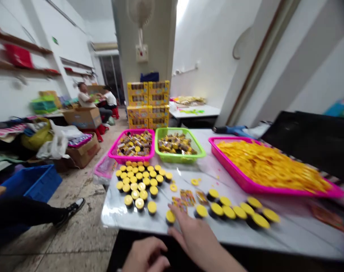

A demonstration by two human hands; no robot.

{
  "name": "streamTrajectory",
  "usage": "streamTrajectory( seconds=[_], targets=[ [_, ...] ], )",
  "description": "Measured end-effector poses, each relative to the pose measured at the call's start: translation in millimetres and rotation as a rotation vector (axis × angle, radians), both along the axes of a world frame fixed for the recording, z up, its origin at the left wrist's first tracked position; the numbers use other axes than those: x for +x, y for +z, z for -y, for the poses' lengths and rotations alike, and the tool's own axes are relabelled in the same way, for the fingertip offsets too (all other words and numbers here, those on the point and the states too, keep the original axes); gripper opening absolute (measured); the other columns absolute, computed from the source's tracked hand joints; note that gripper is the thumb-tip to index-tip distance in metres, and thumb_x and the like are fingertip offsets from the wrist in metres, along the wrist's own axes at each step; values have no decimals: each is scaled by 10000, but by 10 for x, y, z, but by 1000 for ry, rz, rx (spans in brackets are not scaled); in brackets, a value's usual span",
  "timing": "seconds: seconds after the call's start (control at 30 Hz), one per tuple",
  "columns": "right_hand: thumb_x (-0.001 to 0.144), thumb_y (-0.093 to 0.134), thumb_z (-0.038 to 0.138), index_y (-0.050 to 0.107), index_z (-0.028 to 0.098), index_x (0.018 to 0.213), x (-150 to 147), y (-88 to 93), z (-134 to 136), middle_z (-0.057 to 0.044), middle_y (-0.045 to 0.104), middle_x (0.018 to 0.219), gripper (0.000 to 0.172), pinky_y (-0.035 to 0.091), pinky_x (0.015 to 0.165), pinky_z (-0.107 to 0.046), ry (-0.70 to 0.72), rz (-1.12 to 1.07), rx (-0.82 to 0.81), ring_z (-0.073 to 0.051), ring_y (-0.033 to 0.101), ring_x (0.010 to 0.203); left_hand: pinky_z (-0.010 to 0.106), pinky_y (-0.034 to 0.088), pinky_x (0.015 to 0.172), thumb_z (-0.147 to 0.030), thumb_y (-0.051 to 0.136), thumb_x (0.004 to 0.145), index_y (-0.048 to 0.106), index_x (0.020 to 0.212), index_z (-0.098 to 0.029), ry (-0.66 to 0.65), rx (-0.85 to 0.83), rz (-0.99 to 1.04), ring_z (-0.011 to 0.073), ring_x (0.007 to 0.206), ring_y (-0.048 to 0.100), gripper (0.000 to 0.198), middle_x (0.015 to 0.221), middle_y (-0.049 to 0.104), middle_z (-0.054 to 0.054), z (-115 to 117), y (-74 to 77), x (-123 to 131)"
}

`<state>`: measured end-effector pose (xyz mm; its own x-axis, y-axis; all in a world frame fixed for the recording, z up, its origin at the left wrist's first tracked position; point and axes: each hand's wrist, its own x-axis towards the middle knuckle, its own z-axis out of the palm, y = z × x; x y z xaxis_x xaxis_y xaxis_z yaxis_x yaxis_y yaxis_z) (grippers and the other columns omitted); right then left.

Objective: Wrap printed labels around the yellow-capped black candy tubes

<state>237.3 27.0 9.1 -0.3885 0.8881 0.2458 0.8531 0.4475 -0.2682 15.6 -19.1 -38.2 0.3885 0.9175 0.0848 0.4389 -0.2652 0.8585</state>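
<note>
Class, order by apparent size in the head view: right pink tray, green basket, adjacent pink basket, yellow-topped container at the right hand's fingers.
1. Right pink tray
2. Green basket, adjacent pink basket: too alike to rank
3. Yellow-topped container

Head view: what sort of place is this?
Probably a packing or assembly workshop: yellow-topped pieces in loose rows, a pink tray heaped with yellow parts, and stacked yellow boxes.

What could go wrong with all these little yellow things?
Maybe a few things. The right hand is at one yellow-topped piece close to the table's front edge, so a slip might knock it off. The pieces on the left stand crowded, so a bump could topple several. The yellow rings are heaped up, so a jolt might spill some.
</note>
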Motion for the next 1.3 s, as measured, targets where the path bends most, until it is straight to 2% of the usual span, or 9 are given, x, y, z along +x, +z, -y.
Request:
streamTrajectory(
  seconds=[0.13,0.23,0.37,0.53,0.63,0.77,0.93,1.13,1.3],
  targets=[
    [955,560,366,644,206,1320,352,511,-210,-67,787,869,406,535,675,-275,-144,-68,17,-198,739,729,190,492,559,-299,585,935,723,920,-202,114,182,-2,120,575,622,170,699,710,26,85,165,-161],
    [953,558,327,730,208,1183,605,744,-517,-93,786,963,311,499,687,-304,-310,131,-48,-240,736,849,176,472,501,-288,583,946,715,899,-197,164,175,-3,107,518,608,167,646,689,6,98,239,-261],
    [920,554,211,728,217,1218,699,794,-861,-125,745,1126,345,463,722,-312,-194,430,-218,-286,684,1065,178,478,513,-265,588,944,711,882,-199,137,205,-19,109,533,624,153,659,696,8,157,243,-212],
    [777,652,97,804,228,912,658,731,-1049,-97,737,941,242,411,641,-268,-34,507,-278,-230,687,891,183,499,593,-200,596,924,701,868,-199,15,275,-35,111,597,651,119,710,715,12,172,285,-92],
    [839,607,125,773,182,817,689,785,-1046,-117,707,954,177,422,656,-273,-31,496,-209,-219,673,868,185,494,593,-186,600,917,701,862,-196,14,290,-25,109,599,650,116,708,711,11,135,330,-95],
    [915,582,258,704,186,843,632,927,-810,-89,713,925,159,468,706,-282,-15,53,-65,-196,659,825,192,472,537,-217,612,926,718,884,-195,139,233,57,106,553,620,116,678,695,7,54,403,-104],
    [866,659,438,634,203,775,183,826,-366,-28,710,730,253,460,554,-257,124,-618,-420,-148,613,610,215,504,574,-234,621,938,714,973,-185,316,247,291,112,615,619,111,781,679,25,-40,576,-21],
    [844,690,525,614,184,757,-336,452,-80,-16,662,671,359,426,488,-229,186,-824,-682,-119,581,566,237,483,621,-201,672,904,732,940,-185,418,402,264,131,717,607,71,836,693,46,8,779,-18],
    [794,756,521,647,185,830,-525,390,16,-19,679,726,355,449,479,-219,214,-959,-809,-135,634,626,238,441,582,-221,728,855,746,778,-184,487,325,280,115,654,550,87,773,651,30,97,668,-153]
  ],
)
